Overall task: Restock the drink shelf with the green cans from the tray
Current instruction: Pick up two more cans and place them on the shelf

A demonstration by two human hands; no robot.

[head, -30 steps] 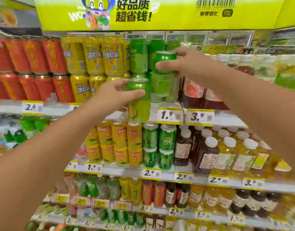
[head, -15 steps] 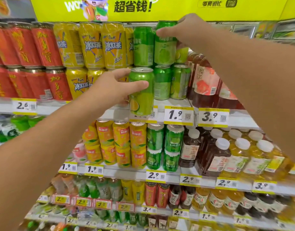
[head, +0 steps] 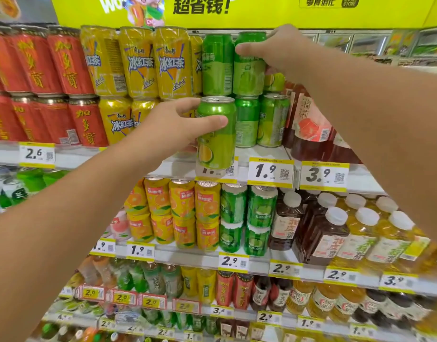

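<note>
My left hand grips a green can held upright in front of the top shelf's edge, thumb across its front. My right hand holds a second green can by its upper part; that can stands in the upper layer on top of a lower green can. Another stacked green can is just left of it, and one more green can stands in the lower layer at the right. The tray is out of view.
Yellow tea cans and red cans fill the top shelf to the left. Dark bottles stand right of the green cans. Lower shelves hold orange cans, small green cans and bottles. A yellow banner hangs overhead.
My right hand lifted its can from the lower layer up onto the stacked row. My left hand kept its can in front of the shelf edge. The camera moved closer.
</note>
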